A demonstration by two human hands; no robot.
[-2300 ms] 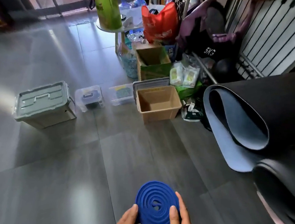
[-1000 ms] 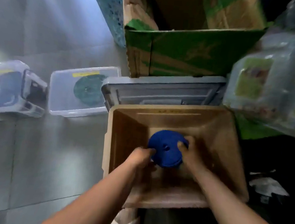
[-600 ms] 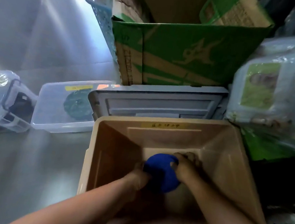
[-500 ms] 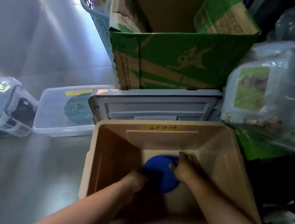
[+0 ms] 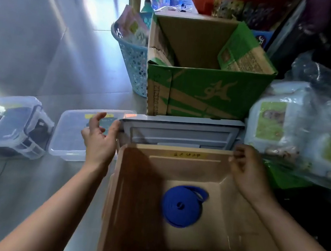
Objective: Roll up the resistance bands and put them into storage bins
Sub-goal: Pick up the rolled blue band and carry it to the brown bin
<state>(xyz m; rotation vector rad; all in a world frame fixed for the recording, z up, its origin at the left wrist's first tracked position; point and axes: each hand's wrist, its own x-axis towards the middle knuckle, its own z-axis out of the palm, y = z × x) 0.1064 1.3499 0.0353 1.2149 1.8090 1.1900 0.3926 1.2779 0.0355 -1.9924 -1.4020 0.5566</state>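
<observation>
We're looking at a deep blue resistance band, one solid colour all over. The storage bin is plain tan, and we catch a yellow label with dark characters on its far rim. The lid behind it is flat grey. On the cardboard box we've got bright green print over brown, with brown stripes and a brown figure. The basket is pale blue, with a honeycomb of holes. We spot a yellow sticker on the clear container and light green labels on the wrapped packs. The floor is grey tile, streaked with white glare.
</observation>
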